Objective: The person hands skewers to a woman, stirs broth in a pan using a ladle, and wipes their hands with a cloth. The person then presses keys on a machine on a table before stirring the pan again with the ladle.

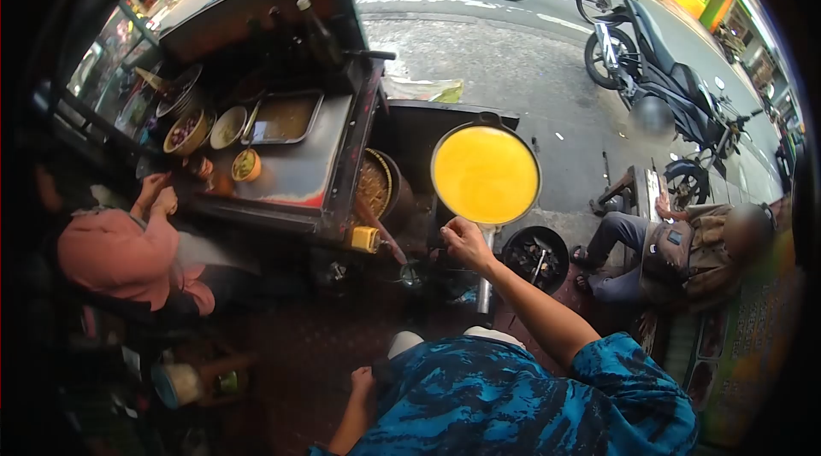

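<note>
A round frying pan (486, 172) holds a smooth yellow layer of liquid, perhaps beaten egg, that spreads to its sides. Its long metal handle (486, 289) points back toward my body. My right hand (466, 244) hovers at the pan's near edge, over the start of the handle, with fingertips pinched together; whatever is between them is too small to make out. Low beside my body, my left hand (363, 381) is curled into a loose fist, with nothing showing in it.
A black pan of dark pieces (535, 259) stands right of the handle. Left are a deep pot (375, 182), a yellow box (365, 239) and a cart counter (286, 167) with bowls and a tray. One person (120, 255) sits left, another (710, 251) right, near a motorcycle (667, 71).
</note>
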The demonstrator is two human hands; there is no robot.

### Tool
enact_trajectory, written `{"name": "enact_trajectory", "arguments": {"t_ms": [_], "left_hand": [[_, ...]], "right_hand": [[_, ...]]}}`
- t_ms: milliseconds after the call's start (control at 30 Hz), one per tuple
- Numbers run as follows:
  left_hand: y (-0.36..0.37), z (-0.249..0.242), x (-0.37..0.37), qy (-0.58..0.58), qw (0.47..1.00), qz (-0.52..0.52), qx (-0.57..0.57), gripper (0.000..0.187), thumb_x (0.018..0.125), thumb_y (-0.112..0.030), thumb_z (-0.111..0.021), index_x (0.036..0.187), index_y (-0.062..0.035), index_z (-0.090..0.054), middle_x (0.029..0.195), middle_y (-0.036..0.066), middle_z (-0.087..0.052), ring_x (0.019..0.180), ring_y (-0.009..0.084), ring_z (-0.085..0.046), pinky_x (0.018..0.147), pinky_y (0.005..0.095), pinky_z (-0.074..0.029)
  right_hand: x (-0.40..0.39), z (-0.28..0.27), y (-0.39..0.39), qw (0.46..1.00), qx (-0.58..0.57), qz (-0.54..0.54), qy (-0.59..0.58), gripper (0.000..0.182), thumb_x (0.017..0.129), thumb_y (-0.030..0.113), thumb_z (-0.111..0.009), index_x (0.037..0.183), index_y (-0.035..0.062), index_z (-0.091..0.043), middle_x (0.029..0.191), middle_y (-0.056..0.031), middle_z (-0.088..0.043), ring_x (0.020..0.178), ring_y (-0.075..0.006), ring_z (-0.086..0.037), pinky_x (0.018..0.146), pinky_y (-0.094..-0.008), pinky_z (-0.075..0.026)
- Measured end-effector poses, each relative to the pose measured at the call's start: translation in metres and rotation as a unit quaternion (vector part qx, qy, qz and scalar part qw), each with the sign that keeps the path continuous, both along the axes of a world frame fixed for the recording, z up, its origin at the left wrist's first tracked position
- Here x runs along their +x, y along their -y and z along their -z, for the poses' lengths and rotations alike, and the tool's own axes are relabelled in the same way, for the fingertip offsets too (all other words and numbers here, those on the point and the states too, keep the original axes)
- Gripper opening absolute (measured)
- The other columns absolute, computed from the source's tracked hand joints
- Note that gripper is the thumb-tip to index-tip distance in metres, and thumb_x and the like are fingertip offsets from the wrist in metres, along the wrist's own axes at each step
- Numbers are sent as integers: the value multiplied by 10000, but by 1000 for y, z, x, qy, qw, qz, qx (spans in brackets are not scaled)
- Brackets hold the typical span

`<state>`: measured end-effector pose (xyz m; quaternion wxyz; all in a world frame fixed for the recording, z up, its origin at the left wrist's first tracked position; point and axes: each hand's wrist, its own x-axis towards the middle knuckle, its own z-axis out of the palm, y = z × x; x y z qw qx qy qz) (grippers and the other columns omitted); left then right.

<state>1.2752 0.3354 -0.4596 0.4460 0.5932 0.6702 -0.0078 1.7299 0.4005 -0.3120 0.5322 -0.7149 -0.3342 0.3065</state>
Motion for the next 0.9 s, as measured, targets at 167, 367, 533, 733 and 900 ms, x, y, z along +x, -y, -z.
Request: {"name": "enact_trajectory", "arguments": {"t_ms": [167, 367, 533, 733, 900], "left_hand": [[18, 27, -36, 163, 960, -214, -79, 170, 774, -132, -657, 872, 0, -699, 772, 66, -676, 650, 144, -607, 608, 276, -486], [42, 22, -90, 157, 966, -203, -33, 196, 761, -140, -669, 883, 13, -682, 764, 79, -662, 689, 151, -606, 646, 285, -490], [69, -15, -121, 81, 985, -132, -78, 106, 838, -118, -616, 869, -18, -637, 819, 48, -561, 750, 150, -510, 701, 294, -432], [62, 1, -116, 93, 967, -210, -112, 101, 826, -123, -622, 883, -40, -627, 868, 52, -551, 782, 167, -508, 741, 303, -428], [32, 3, -86, 87, 966, -233, -79, 169, 749, -118, -679, 886, -19, -672, 830, 76, -643, 725, 164, -593, 695, 305, -483]], "right_hand": [[-39, 47, -53, 985, -143, -98, -5, 305, 844, 265, -600, 952, -21, -595, 858, -186, -655, 822, -291, -642, 734, -378, -499], [-59, 151, -93, 962, -258, -86, 34, 519, 869, 408, -564, 1161, -18, -518, 1033, -191, -627, 1002, -304, -597, 812, -397, -486], [-62, 147, -110, 882, -262, -189, -342, 481, 889, 414, -548, 1179, 31, -528, 896, -91, -608, 724, -165, -595, 551, -315, -488], [-49, 109, -133, 917, -241, -136, -288, 254, 919, 250, -533, 1044, 29, -537, 711, -49, -545, 525, -145, -512, 442, -295, -418], [-5, 45, -153, 894, -208, -122, -378, 93, 878, 82, -549, 941, 21, -515, 665, -66, -524, 455, -113, -470, 366, -240, -346]]}}
